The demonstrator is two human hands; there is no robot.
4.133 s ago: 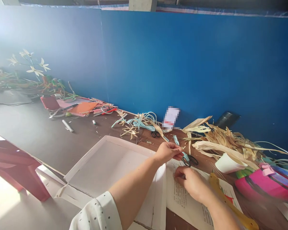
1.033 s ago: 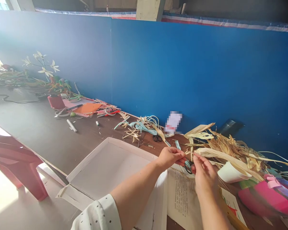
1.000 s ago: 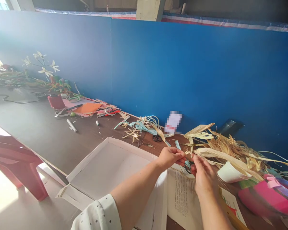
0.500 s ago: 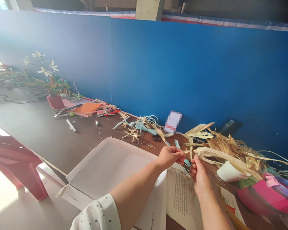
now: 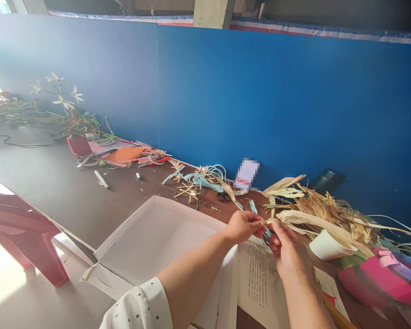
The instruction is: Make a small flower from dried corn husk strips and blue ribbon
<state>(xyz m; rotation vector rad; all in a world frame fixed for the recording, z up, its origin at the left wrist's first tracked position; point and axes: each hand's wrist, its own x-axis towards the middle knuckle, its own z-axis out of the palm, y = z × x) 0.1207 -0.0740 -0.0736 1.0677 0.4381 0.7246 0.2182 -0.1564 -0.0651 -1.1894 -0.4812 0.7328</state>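
My left hand (image 5: 245, 226) is closed in a pinch over the right edge of the white box lid. My right hand (image 5: 284, 249) meets it fingertip to fingertip, also pinching. Between the fingertips shows a small pale strip of corn husk (image 5: 270, 221), mostly covered by the fingers. Dark scissors handles and a bit of light-blue ribbon appear just below, by the right fingers; whether that hand holds them I cannot tell. Beneath the hands lies a printed sheet (image 5: 256, 278). Dried corn husks (image 5: 325, 210) are heaped to the right of my right hand.
The white box lid (image 5: 192, 214) lies at the front. A tipped white cup (image 5: 330, 246) and a pink bag (image 5: 366, 281) sit at the right. Another pair of scissors (image 5: 223, 197) and husk flowers (image 5: 188, 192) lie behind. A blue partition (image 5: 277, 100) closes off the back.
My right hand has moved slightly left and its fingertips have come up to the left hand's at the husk strip. The left hand has barely shifted.
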